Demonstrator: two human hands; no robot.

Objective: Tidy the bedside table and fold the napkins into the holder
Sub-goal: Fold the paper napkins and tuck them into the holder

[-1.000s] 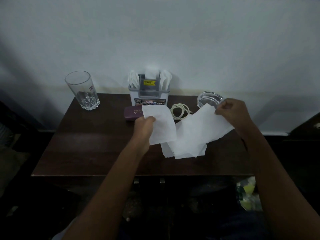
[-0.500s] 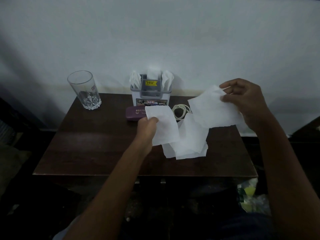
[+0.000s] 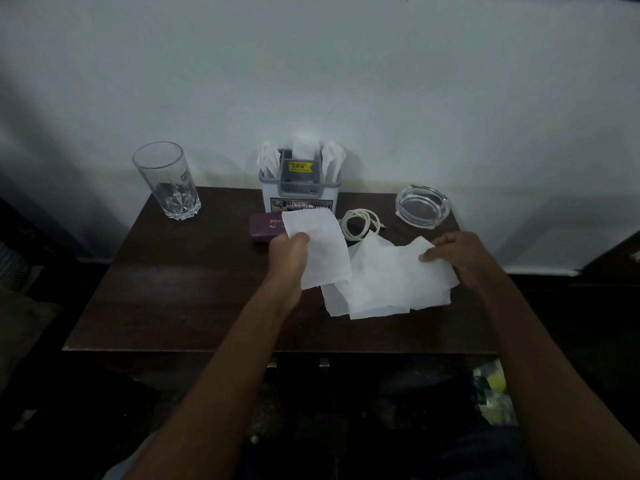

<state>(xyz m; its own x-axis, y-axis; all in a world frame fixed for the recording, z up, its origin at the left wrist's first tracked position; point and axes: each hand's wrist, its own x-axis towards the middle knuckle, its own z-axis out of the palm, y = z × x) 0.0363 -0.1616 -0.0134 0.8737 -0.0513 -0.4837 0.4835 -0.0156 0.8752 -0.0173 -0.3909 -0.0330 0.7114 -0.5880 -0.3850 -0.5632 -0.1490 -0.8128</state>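
My left hand (image 3: 289,252) pinches a white napkin (image 3: 320,249) and holds it up above the dark wooden bedside table (image 3: 180,289). To its right my right hand (image 3: 457,254) presses its fingers on the top sheet of a loose pile of white napkins (image 3: 384,289) lying flat on the table. A white and grey napkin holder (image 3: 300,188) with a yellow sticker stands at the back edge against the wall, with folded napkins standing in its slots.
A tall empty glass (image 3: 166,181) stands at the back left. A purple case (image 3: 265,228) lies left of the held napkin. A coiled white cable (image 3: 360,225) and a glass ashtray (image 3: 422,206) sit at the back right. The wall runs behind the table.
My right hand had lifted one napkin into the air, then came back down and laid it on the pile. My left hand kept its napkin nearly still.
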